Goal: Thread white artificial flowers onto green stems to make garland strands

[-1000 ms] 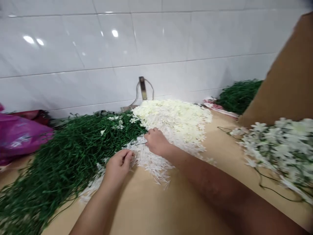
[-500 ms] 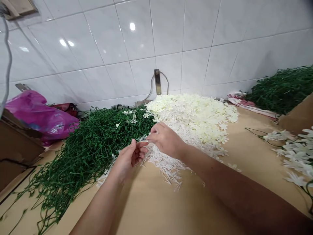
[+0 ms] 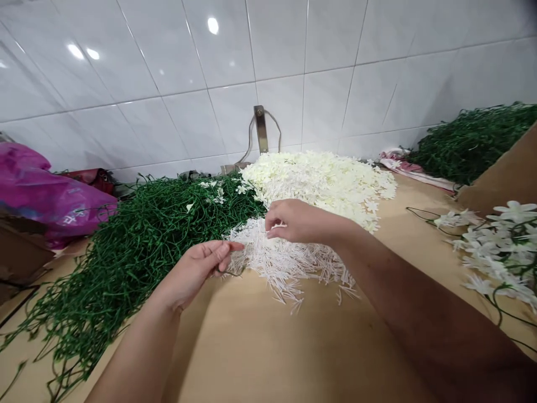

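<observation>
My left hand (image 3: 206,262) is closed in a pinch at the edge of the green pile, and a thin dark green stem (image 3: 233,273) pokes out below its fingers. To its right, my right hand (image 3: 290,220) hovers over or touches a heap of thin white plastic sprigs (image 3: 280,263). Its fingers are curled inward; whatever may be between them is hidden. Behind it spreads a mound of cream-white artificial petals (image 3: 327,176). Green artificial stems (image 3: 138,246) lie tangled on the left, a few white blossoms (image 3: 218,195) on top.
Finished-looking white flowers (image 3: 509,240) on green stems lie at the right, near a cardboard piece (image 3: 499,165) and another green bundle (image 3: 482,143). A pink plastic bag (image 3: 62,196) sits far left. A metal bracket (image 3: 260,130) stands against the tiled wall (image 3: 327,103).
The hands have parted: my right hand has left the left fingertips and moved to the white sprigs. My left hand has drawn slightly left. The view has turned a little right.
</observation>
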{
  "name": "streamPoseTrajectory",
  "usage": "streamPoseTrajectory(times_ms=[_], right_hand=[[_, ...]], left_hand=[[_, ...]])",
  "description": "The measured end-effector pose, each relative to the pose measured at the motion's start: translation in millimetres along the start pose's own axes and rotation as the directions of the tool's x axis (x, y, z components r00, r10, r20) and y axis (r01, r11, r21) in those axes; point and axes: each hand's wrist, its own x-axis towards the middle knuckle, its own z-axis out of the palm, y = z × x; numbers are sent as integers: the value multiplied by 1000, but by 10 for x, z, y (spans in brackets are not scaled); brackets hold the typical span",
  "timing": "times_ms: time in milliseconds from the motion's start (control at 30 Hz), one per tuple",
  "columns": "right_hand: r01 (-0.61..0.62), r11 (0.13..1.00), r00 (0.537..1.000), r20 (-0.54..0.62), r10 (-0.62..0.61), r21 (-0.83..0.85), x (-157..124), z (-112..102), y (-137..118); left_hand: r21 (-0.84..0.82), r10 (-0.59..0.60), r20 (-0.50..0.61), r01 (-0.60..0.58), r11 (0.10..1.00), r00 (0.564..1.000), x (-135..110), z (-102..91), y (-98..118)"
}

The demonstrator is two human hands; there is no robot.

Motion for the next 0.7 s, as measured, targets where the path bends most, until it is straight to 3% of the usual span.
streamPoseTrajectory(times_ms=[133,233,433,567,700], right_hand=[[-67,998,988,138,68,-10,-10,8,61],[-74,990,988,124,89,-120,24,121,27],[-70,954,987,120,109,-291,73,255,21],[-78,965,989,102,106,-249,77,268,78],[-49,973,994,86,71,-226,82,293,129]], left_hand=[[178,-54,267,6,984,962,-90,113,54],[220,-66,381,-21,975,922,-104,182,45],[190,-109,415,31,981,903,-81,209,-11],[190,-163,414,91,978,896,-89,180,-36],[184,-178,482,99,978,858,-105,177,-23]])
